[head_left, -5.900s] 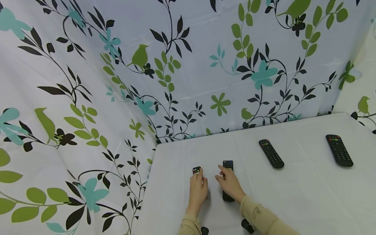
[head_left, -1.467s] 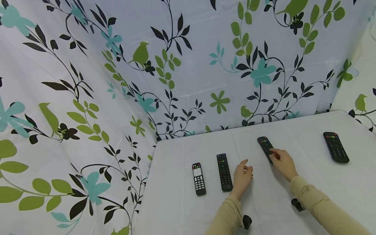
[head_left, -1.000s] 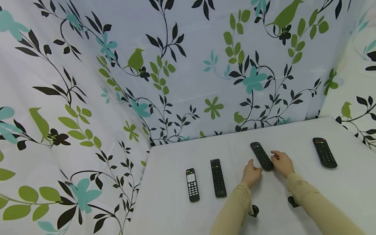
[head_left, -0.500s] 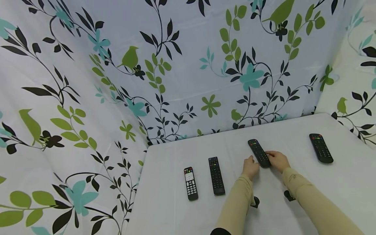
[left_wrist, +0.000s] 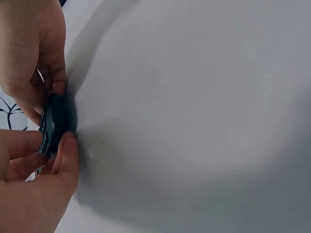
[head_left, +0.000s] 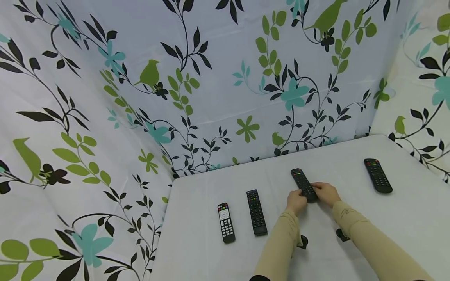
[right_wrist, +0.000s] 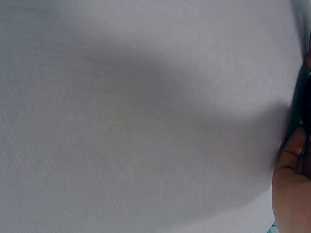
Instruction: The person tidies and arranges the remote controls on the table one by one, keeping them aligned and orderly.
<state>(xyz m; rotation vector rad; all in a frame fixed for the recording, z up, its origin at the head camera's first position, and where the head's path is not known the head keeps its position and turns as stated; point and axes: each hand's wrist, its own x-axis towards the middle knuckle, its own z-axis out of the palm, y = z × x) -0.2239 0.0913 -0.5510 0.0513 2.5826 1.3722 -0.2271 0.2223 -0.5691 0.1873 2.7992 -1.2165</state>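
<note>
Both hands are at a black remote control (head_left: 300, 180), third from the left on a white-covered table (head_left: 211, 265). In the head view my left hand (head_left: 297, 202) grips its near left edge. Opposite, my right hand (head_left: 327, 194) pinches the right edge. The left wrist view shows the near end of the remote (left_wrist: 58, 116) between the two hands, with the left thumb (left_wrist: 69, 155) at its lower side and left fingers over its button face. In the right wrist view the right hand (right_wrist: 294, 199) appears at the frame's edge, most of the remote cut off.
Left of the hands lie a slim remote with white buttons (head_left: 227, 228) and a long black remote (head_left: 256, 212). Another black remote (head_left: 378, 175) lies to the right. A patterned curtain (head_left: 218, 117) hangs behind the table's back edge. Small black devices (head_left: 304, 242) sit under the wrists.
The hands have left the two left remotes and moved right to the third. Most recently the left hand has closed in on its left edge, with the right hand at the other. The view shifted slightly.
</note>
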